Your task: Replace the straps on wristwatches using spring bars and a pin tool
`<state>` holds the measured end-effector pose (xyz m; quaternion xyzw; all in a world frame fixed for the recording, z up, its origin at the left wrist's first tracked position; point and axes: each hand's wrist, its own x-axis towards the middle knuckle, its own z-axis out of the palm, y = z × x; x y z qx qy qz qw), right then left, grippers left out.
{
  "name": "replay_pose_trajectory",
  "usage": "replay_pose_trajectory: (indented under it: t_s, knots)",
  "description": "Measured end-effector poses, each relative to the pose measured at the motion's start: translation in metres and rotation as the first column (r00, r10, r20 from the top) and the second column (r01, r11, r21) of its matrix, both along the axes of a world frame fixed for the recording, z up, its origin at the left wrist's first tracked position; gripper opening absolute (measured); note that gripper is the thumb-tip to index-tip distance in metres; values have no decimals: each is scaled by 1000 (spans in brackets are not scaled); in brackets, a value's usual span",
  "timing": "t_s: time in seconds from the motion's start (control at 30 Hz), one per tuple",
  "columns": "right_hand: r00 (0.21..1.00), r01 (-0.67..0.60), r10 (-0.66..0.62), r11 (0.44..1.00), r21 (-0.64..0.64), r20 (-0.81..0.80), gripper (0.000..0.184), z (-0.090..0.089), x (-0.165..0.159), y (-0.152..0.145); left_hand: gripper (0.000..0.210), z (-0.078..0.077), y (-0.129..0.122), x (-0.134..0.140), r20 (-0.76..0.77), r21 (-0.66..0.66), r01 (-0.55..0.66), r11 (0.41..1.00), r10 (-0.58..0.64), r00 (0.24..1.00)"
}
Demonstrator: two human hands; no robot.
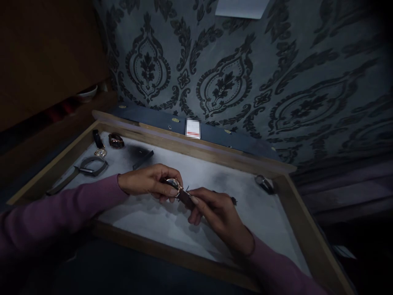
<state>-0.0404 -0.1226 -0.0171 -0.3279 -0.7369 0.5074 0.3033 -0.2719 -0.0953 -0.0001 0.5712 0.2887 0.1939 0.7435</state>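
Observation:
Over a wooden tray [264,164] with a pale lining, my left hand [153,180] is closed on a gold-rimmed wristwatch [173,184], thumb against its case. My right hand [217,211] pinches a dark brown watch strap [185,198], whose end meets the case. Whether strap and case are joined cannot be made out. A thin dark pin-like piece sticks up beside the strap's end. Beneath and behind my right fingers, a small dark object [233,200] is partly hidden. Beyond my left hand, a dark flat bar [143,160] lies on the lining.
Several other watches lie in the tray: a gold one [100,152], a dark one [116,141], a grey banded one [93,166] at left, and one [264,184] at right. A small white card [193,128] rests against the back edge, before a patterned wall [184,53].

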Motion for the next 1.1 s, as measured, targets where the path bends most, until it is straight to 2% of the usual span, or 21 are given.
replay_pose_trajectory:
  t_s: [0.4,0.67,1.1]
  knots:
    - [1000,10,-10,998,56,-6,33,-2,-1,0,29,-1,1,0,-13,-21,6,1000,-6,1000]
    - [998,14,-24,986,165,60,27,2,-1,0,27,-2,1,0,-6,-20,22,1000,-23,1000]
    - [1000,17,-17,997,76,-11,30,-1,-3,0,31,1,1,-1,19,-30,12,999,-12,1000]
